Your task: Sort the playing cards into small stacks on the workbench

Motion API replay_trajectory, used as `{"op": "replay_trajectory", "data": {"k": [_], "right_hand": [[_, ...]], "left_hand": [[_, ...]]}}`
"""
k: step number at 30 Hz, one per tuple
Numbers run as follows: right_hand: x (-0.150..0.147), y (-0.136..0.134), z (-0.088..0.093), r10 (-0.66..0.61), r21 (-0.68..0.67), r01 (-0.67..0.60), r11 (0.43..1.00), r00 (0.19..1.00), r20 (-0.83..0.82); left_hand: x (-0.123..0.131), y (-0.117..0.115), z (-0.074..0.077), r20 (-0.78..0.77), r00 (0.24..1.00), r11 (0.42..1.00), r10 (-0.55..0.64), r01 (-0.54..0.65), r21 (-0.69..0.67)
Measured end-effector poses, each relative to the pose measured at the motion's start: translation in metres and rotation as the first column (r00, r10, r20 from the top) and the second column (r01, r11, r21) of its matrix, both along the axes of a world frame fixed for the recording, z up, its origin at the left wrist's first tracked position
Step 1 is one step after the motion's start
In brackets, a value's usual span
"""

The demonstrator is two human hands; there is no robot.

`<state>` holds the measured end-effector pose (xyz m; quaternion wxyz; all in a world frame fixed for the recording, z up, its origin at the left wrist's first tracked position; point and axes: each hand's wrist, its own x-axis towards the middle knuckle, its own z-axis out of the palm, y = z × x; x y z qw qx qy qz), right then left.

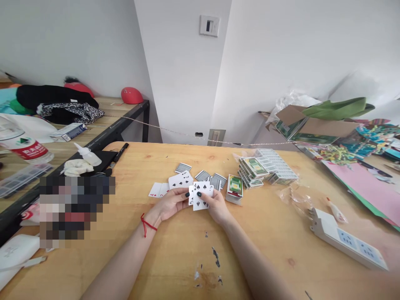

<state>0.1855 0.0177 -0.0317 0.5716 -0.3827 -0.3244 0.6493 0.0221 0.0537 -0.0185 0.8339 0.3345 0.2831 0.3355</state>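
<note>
A few playing cards (201, 205) are held face up between my two hands, a four of spades on top with fives showing behind it. My left hand (175, 203) pinches their left edge, thumb in front. On the right side, my right hand (217, 205) grips them with its thumb across the four. Just beyond my left hand lie face-up cards (179, 180), among them an ace and a three, and red cards (156, 190). Face-down patterned cards (203, 176) are spread behind the held ones. A green card box (235, 188) stands right of my right hand.
Stacked card boxes (254, 166) and wrapped packs (275, 164) sit at the back right. A power strip (346, 239) and a small glue tube (336, 211) lie on the right. On the left are a squeeze bottle (89, 156) and a white device (18, 256). A string crosses behind the table.
</note>
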Motion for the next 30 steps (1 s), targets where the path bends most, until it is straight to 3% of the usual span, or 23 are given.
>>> {"op": "replay_trajectory", "data": {"k": [11,30], "right_hand": [[-0.003,-0.002,0.003,0.001,0.038,-0.004,0.999,0.997,0.077],[-0.005,-0.004,0.006,-0.045,0.086,0.031,0.996,0.987,0.157]], "left_hand": [[0.0,0.0,-0.002,-0.028,0.999,0.999,-0.019,0.02,0.033],[0.009,-0.005,0.0,-0.111,0.989,0.99,0.102,-0.09,0.104]]}}
